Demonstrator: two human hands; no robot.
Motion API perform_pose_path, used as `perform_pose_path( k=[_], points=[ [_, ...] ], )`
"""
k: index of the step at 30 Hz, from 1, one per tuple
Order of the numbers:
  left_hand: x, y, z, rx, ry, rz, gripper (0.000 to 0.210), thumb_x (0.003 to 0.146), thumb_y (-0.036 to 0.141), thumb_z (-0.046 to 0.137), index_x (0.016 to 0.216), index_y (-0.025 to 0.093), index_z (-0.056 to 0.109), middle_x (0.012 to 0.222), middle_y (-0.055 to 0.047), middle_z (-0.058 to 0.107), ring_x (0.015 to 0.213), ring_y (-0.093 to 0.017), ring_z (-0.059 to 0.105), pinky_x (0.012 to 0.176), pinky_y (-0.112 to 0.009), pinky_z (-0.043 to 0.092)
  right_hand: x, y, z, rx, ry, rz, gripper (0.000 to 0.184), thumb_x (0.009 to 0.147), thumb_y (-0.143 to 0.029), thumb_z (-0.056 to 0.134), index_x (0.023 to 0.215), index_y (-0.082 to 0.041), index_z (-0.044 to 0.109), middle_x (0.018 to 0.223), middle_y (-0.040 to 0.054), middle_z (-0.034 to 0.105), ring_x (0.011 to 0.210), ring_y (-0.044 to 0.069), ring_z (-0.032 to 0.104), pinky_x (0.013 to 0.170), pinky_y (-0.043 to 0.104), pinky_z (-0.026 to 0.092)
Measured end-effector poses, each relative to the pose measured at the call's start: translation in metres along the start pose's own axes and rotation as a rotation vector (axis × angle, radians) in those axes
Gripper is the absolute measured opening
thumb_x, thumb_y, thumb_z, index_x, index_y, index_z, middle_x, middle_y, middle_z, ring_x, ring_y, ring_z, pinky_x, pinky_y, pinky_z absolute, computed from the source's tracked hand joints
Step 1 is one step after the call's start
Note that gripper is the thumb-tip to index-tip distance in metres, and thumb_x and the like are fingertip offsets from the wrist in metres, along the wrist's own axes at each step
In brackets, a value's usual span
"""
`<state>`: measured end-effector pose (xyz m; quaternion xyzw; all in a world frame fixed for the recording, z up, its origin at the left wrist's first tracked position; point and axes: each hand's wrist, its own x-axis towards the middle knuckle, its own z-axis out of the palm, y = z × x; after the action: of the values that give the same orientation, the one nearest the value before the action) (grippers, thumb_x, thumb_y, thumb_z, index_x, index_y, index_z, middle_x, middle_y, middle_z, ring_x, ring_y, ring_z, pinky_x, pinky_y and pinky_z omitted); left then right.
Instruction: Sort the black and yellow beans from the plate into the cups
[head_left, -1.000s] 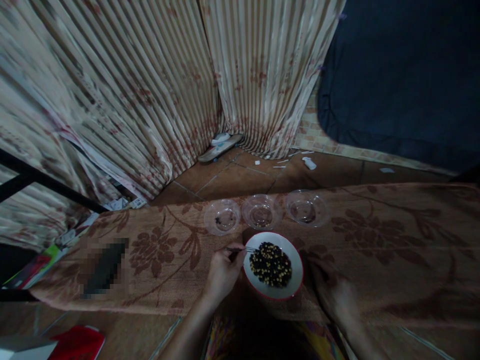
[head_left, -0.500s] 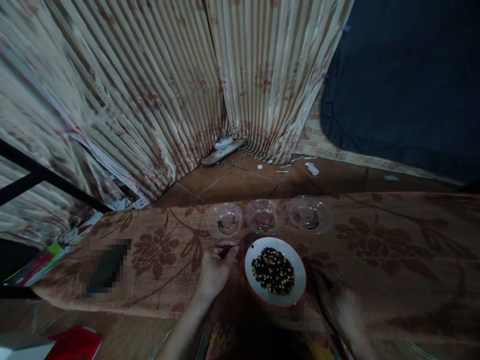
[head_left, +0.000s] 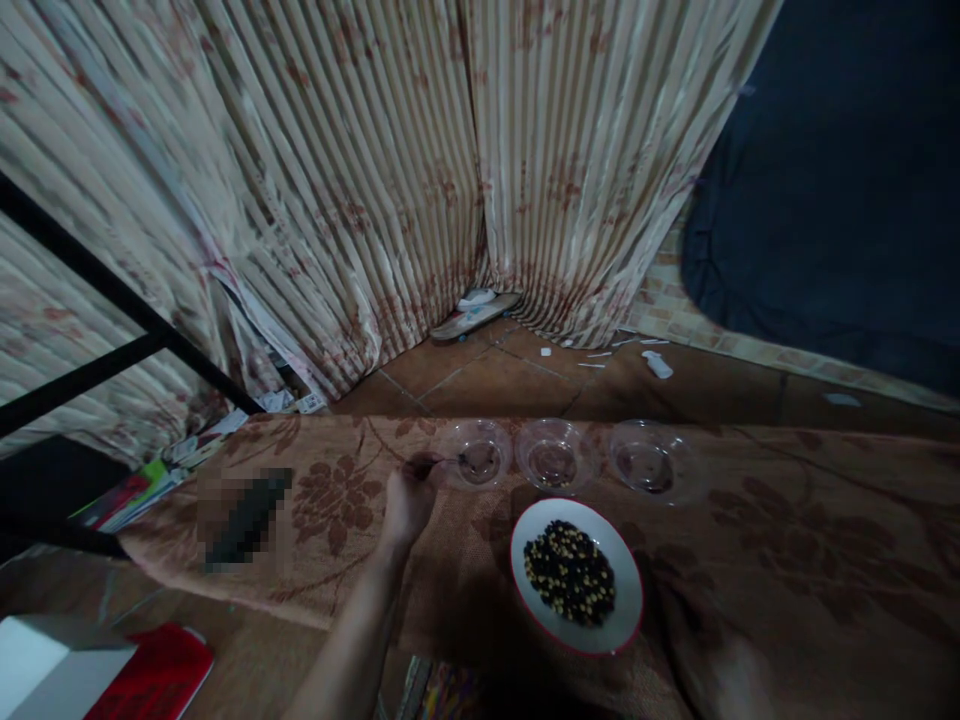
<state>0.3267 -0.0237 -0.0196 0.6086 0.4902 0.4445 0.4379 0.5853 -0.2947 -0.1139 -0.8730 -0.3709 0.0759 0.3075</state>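
Note:
My left hand (head_left: 412,500) is closed around a thin, slender tool (head_left: 448,460), too small and dark to name exactly. Its tip reaches over the left clear plastic bowl (head_left: 480,482), where a few dark bits lie. Beside that stand a middle clear bowl (head_left: 553,487), with a few pale bits in it, and a right clear bowl (head_left: 652,490) holding something dark. Nearer to me, a white bowl with a red rim (head_left: 626,600) contains mixed black and yellowish beans (head_left: 570,572). To its right, my right hand (head_left: 712,640) is blurred and in shadow, its fingers indistinct.
A brown flowered cloth (head_left: 450,580) covers the low table. A pixelated dark object (head_left: 249,520) lies on its left part. Black metal bars (head_left: 150,340) stand at the left, with a red and white box (head_left: 150,680) below. Striped curtains (head_left: 375,200) hang behind.
My left hand has moved the tool from the edge of the white bowl leftward and away from me to the left clear bowl. The whole view has shifted; my right hand stays beside the white bowl.

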Motion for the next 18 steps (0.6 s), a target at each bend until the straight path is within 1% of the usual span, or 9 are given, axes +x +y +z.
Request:
perform_pose_path(
  k=[2,4,6,8,10,12,15,18],
  points=[
    [-0.005,0.002,0.001,0.007,0.008,-0.016,0.020,0.067,0.030,0.071,0.076,0.013,0.068,0.058,0.001,0.064,0.053,-0.013,0.058,0.050,-0.020,0.044,0.001,0.000,0.000,-0.022,-0.002,0.010,0.046,0.085,-0.052,0.036,0.099,-0.025,0.070,0.099,0.0061,0.075,0.074,0.025,0.072,0.057,0.032,0.053],
    [-0.014,0.010,0.002,0.002,-0.002,-0.038,0.018,0.067,0.029,0.072,0.076,0.014,0.068,0.051,0.003,0.060,0.051,-0.012,0.056,0.048,-0.019,0.043,0.001,-0.001,0.000,-0.041,-0.015,0.017,0.045,0.086,-0.051,0.037,0.100,-0.025,0.070,0.096,0.0064,0.075,0.072,0.025,0.072,0.056,0.031,0.053],
    [-0.026,0.021,0.006,-0.029,-0.036,-0.051,0.017,0.068,0.028,0.072,0.077,0.014,0.068,0.046,0.004,0.056,0.049,-0.012,0.055,0.047,-0.019,0.043,0.001,-0.003,-0.002,-0.032,-0.016,0.003,0.044,0.087,-0.050,0.037,0.102,-0.025,0.070,0.097,0.0069,0.075,0.075,0.025,0.072,0.058,0.031,0.053],
    [-0.038,0.031,0.010,-0.064,-0.111,-0.046,0.017,0.069,0.028,0.073,0.077,0.014,0.068,0.050,0.003,0.059,0.049,-0.012,0.056,0.047,-0.019,0.044,0.001,-0.005,-0.003,-0.018,-0.010,-0.006,0.044,0.087,-0.049,0.037,0.103,-0.025,0.070,0.101,0.0073,0.074,0.079,0.025,0.072,0.062,0.031,0.053],
    [-0.051,0.038,0.017,-0.090,-0.238,-0.032,0.015,0.070,0.028,0.073,0.077,0.015,0.069,0.062,0.001,0.065,0.053,-0.011,0.057,0.051,-0.020,0.046,0.000,-0.007,-0.004,-0.020,-0.010,0.009,0.045,0.088,-0.050,0.036,0.103,-0.025,0.070,0.101,0.0076,0.074,0.079,0.025,0.072,0.062,0.032,0.054],
    [-0.062,0.040,0.024,-0.073,-0.358,-0.042,0.014,0.073,0.027,0.071,0.080,0.015,0.069,0.064,0.001,0.065,0.056,-0.011,0.057,0.054,-0.019,0.045,0.000,-0.008,-0.004,-0.019,-0.015,0.015,0.046,0.088,-0.051,0.036,0.104,-0.024,0.070,0.100,0.0081,0.074,0.080,0.026,0.072,0.064,0.032,0.054],
    [-0.075,0.037,0.036,-0.078,-0.452,-0.078,0.013,0.077,0.028,0.068,0.082,0.015,0.069,0.064,0.001,0.063,0.056,-0.011,0.056,0.055,-0.019,0.044,0.000,-0.009,-0.005,-0.013,-0.015,-0.004,0.048,0.089,-0.050,0.035,0.107,-0.022,0.069,0.104,0.0086,0.073,0.085,0.026,0.071,0.068,0.032,0.054],
    [-0.081,0.029,0.044,-0.060,-0.498,-0.088,0.016,0.079,0.030,0.066,0.083,0.015,0.068,0.066,0.001,0.062,0.058,-0.011,0.055,0.055,-0.019,0.043,-0.001,-0.012,-0.005,-0.034,-0.010,-0.014,0.046,0.090,-0.049,0.035,0.108,-0.022,0.069,0.105,0.0087,0.073,0.087,0.025,0.071,0.071,0.032,0.053]
  ],
)
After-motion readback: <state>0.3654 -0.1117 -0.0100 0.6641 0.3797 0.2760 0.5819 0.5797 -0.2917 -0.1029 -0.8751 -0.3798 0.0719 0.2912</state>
